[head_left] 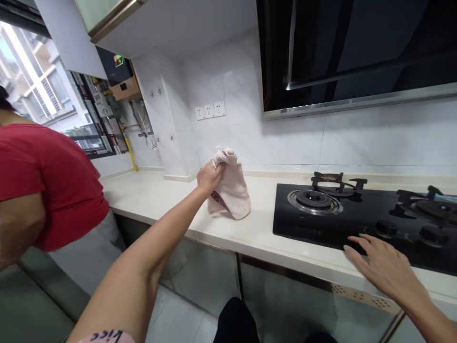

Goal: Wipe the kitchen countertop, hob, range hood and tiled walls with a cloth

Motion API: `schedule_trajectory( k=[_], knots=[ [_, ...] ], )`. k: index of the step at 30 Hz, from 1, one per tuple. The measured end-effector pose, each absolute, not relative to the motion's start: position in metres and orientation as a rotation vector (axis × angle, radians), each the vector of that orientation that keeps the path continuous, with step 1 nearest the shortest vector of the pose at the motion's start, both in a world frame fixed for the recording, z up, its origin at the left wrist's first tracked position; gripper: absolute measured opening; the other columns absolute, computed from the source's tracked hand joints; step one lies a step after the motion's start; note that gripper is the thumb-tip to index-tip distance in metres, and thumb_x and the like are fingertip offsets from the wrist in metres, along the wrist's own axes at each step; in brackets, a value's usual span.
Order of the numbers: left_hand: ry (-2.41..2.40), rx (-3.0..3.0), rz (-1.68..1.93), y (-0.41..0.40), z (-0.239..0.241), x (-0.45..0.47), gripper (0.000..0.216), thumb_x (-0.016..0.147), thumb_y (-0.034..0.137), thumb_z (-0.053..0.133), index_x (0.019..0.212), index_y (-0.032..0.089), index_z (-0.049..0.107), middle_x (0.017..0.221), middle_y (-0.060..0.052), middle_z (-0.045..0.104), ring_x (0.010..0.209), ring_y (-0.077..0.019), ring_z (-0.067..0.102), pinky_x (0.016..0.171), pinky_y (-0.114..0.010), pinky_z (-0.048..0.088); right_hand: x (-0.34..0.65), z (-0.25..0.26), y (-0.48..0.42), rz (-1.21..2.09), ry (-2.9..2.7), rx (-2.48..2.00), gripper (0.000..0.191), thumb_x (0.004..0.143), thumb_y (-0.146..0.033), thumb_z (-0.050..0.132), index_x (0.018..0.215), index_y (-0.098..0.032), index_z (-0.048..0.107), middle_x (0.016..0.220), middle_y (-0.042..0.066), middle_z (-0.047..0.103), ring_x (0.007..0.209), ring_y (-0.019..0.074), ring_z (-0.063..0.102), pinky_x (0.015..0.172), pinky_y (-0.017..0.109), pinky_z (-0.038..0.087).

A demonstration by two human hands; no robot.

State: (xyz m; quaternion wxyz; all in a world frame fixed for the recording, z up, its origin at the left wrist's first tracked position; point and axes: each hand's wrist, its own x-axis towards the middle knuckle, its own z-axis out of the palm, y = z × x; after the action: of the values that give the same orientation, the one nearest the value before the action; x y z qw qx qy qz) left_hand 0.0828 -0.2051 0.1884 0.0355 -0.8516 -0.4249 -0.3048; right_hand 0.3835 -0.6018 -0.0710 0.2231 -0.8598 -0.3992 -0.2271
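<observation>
My left hand [210, 175] grips the gathered top of a pale pink cloth towel [231, 190], which hangs down with its lower part resting on the white countertop [157, 197]. The towel has a dark patterned strip near its lower edge. My right hand [383, 269] lies with its fingers spread, holding nothing. Its fingertips are at the front edge of a black glass gas hob [307, 233], near the hob's control knobs. The hob has a round burner [314, 200] under a black iron pan support.
A person in a red shirt [46, 181] stands at the left, close to the counter. Above the counter are white wall tiles, a triple wall socket [209, 111] and a black range hood [342, 52]. Yellow gas piping [130, 152] and a window are at the far left.
</observation>
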Motion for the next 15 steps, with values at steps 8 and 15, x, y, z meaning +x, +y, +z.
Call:
schedule_trajectory(
  k=[8,15],
  knots=[
    [-1.245,-2.886,-0.401,-0.218,0.105,0.066,0.064,0.104,0.062,0.023,0.124,0.022,0.069,0.123,-0.012,0.075,0.113,-0.0292,0.071,0.085,-0.032,0.051,0.381,-0.067,-0.604,-0.628,-1.124,-2.353,0.07,0.092,-0.073,0.03,0.124,-0.026,0.07,0.136,0.015,0.063,0.131,0.0413,0.055,0.103,0.066,0.046],
    [-1.367,-2.789,-0.164,-0.192,0.093,0.088,0.089,0.085,0.077,0.058,0.146,0.013,0.054,0.154,-0.031,0.048,0.138,-0.047,0.053,0.108,-0.058,0.045,0.378,-0.063,-0.605,-0.605,-1.094,-2.382,0.07,0.09,-0.075,0.03,0.122,-0.028,0.071,0.138,0.012,0.064,0.131,0.0394,0.056,0.104,0.062,0.046]
  ],
)
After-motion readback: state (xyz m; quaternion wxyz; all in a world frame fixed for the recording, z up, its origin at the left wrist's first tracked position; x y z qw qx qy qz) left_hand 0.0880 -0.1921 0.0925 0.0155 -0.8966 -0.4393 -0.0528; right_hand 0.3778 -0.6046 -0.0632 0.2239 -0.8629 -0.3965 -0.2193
